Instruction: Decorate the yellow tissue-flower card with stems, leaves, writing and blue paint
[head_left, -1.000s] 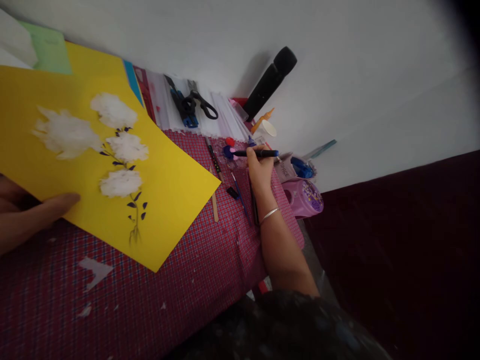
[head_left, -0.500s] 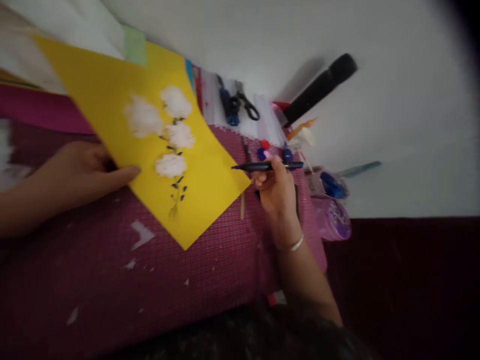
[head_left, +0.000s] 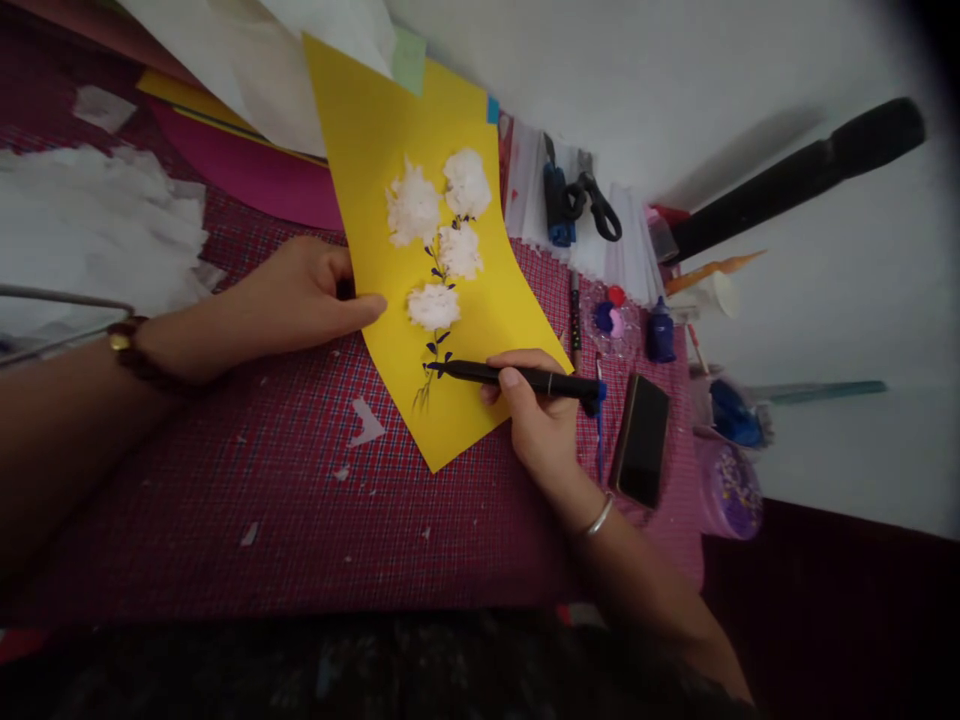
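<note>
My left hand [head_left: 319, 295] grips the left edge of a yellow sheet of paper [head_left: 420, 410], thumb on top and fingers underneath. Several fluffy white paper flowers [head_left: 433, 306] sit on the sheet, joined by a drawn stem with small dark blue leaves [head_left: 442, 338]. My right hand [head_left: 544, 410] is closed round a black pen [head_left: 517, 378] with a blue end. The pen's tip is at the leaves near the bottom of the stem; whether it touches the paper I cannot tell.
On the checked tablecloth [head_left: 285, 540] lie paper scraps [head_left: 366, 424] and a phone [head_left: 641, 440]. Scissors [head_left: 592, 200], a paint palette [head_left: 611, 315] and a small blue bottle [head_left: 661, 332] are near the wall. White paper pieces [head_left: 97, 230] heap at the left. A purple tub [head_left: 731, 490] stands right.
My right hand has brought the pen from the sheet's right edge leftward to the leaves on the stem. The camera view has shifted left. My left hand still holds the paper.
</note>
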